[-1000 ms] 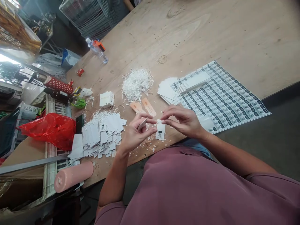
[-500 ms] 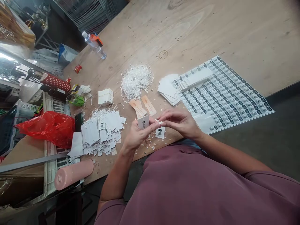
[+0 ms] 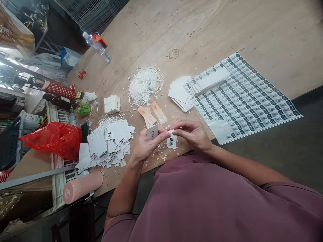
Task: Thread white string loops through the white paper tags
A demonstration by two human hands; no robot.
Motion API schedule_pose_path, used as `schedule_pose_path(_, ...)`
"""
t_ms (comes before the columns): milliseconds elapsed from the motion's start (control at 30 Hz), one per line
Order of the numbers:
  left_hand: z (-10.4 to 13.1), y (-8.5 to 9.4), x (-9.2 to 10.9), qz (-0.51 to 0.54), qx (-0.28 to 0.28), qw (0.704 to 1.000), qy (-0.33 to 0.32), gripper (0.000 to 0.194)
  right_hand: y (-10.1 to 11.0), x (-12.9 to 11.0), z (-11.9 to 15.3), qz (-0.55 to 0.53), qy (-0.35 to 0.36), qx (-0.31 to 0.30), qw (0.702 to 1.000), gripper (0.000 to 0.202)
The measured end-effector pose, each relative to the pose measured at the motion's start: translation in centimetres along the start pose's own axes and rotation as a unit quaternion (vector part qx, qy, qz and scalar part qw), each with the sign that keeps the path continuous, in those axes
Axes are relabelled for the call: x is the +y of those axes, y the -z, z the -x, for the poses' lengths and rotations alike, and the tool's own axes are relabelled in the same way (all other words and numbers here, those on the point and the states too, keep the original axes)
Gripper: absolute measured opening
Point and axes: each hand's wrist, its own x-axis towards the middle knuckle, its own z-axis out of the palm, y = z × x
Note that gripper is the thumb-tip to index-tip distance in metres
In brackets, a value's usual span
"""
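the printed white card (image 3: 152, 132), likely light, stiff yet easily creased and best taken by its edges, sits over the tabletop (image 3: 151, 40) in the clamped grip of the left hand (image 3: 146, 145), while the right hand (image 3: 193, 135) pinches its fingertips together on a small white piece (image 3: 171, 132) beside the left thumb (image 3: 163, 137).

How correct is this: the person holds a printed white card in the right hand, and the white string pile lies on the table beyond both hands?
One detail is wrong: the head view shows the printed white card in the left hand, not the right hand. The white string pile does lie on the table beyond both hands.
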Motion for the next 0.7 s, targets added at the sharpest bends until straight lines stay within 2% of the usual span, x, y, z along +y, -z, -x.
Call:
schedule_pose_path(133, 0.2, 1.3, -0.9, 0.006, 0.048, 0.999, 0.021, 0.034, 1.4, -0.1, -0.5, 0.044, 0.037, 0.050, 0.997, 0.008)
schedule_pose_path(233, 0.6, 2.5, -1.5, 0.004, 0.077, 0.997, 0.028, 0.035, 2.2, -0.3, -0.6, 0.081, 0.067, 0.060, 0.993, 0.008)
schedule_pose_path(433, 1.2, 3.6, -2.4, -0.025, 0.141, 0.989, 0.027, 0.040, 2.3, -0.5, -0.4, 0.124, 0.096, 0.074, 0.985, 0.007)
schedule_pose_path(700, 2.3, 4.6, -2.9, -0.007, 0.133, 0.991, 0.016, 0.035, 1.8, -0.7, 0.1, 0.126, 0.102, 0.075, 0.984, 0.010)
